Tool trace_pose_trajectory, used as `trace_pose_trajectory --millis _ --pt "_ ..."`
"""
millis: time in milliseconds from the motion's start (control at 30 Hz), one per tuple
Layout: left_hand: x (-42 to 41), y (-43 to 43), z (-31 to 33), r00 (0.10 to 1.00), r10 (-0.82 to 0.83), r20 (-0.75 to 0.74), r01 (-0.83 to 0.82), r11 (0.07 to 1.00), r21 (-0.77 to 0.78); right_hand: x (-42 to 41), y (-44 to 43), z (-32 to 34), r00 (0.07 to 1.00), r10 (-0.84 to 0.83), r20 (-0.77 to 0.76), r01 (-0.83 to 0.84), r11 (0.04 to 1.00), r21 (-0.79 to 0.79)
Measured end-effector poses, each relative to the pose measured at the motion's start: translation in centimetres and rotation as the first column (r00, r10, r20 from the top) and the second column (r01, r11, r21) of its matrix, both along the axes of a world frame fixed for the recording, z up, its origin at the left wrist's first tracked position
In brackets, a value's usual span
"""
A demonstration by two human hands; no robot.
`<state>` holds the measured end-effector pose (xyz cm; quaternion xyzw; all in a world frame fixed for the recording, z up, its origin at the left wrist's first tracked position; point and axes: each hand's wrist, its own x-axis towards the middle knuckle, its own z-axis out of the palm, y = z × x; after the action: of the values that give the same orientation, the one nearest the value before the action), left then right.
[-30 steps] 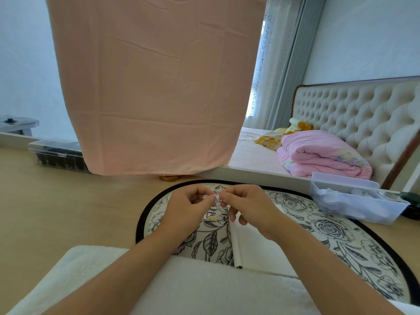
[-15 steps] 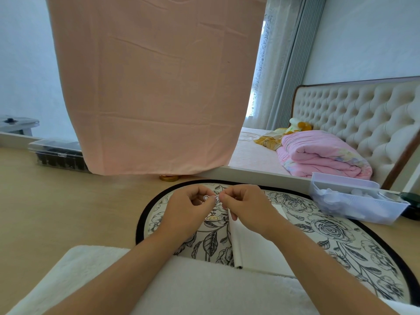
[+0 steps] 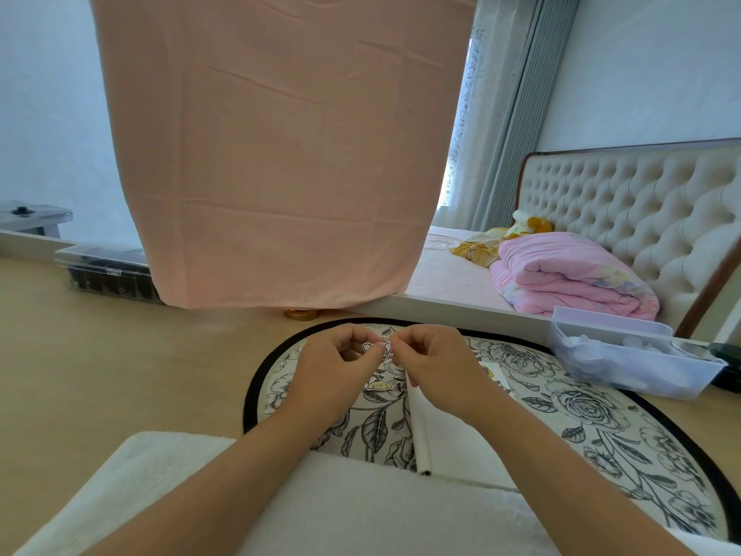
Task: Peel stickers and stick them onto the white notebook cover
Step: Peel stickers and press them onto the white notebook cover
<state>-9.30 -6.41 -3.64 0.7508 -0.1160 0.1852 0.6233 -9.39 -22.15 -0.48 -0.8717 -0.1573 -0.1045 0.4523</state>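
Your left hand (image 3: 335,369) and right hand (image 3: 435,365) both pinch a small sticker (image 3: 376,348) between fingertips, held above the floral mat (image 3: 561,403); the white notebook (image 3: 449,443) lies beneath your right wrist.

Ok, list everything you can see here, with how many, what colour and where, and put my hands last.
Held sticker: 1, white, pinched between both hands' fingertips.
Loose sticker: 1, yellow, on the mat below the hands.
Notebook: 1, white, on the mat under the right forearm.
Mat: 1, black-and-white floral, on the floor.
Towel: 1, white, nearest the camera.
Hanging cloth: 1, peach, centre background.
Quilt: 1, pink, folded on the bed.
Bin: 1, clear plastic, right of the mat.
Lidded box: 1, clear with dark contents, far left on the floor.
Left hand: 1, pinching the sticker.
Right hand: 1, pinching the same sticker.
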Motion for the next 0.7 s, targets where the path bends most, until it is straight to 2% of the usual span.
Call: trace_pose_trajectory --millis 133,267,433,567,700 --pt "0.1 -0.2 -0.3 0.999 0.024 0.035 -0.026 0.998 0.060 0.2 0.0 -0.2 0.997 -0.001 0.084 0.009 0.996 -0.091" --pt "0.4 0.0 -0.6 0.998 0.058 0.016 -0.059 0.997 0.050 0.0 -0.2 -0.1 1.000 -0.015 0.004 0.015 0.999 0.043" --pt "0.2 0.1 -0.6 0.950 0.239 0.203 -0.288 0.919 0.269 -0.1 0.0 -0.2 0.997 -0.071 0.039 0.068 0.996 0.059" --pt "0.0 -0.5 -0.5 0.990 0.134 0.046 -0.139 0.983 0.117 0.2 0.2 -0.6 0.981 -0.125 0.146 0.129 0.991 -0.021" --pt "-0.3 -0.8 -0.2 0.996 0.051 -0.071 -0.051 0.999 0.001 0.3 0.1 -0.8 0.968 -0.145 0.205 0.171 0.978 -0.116"
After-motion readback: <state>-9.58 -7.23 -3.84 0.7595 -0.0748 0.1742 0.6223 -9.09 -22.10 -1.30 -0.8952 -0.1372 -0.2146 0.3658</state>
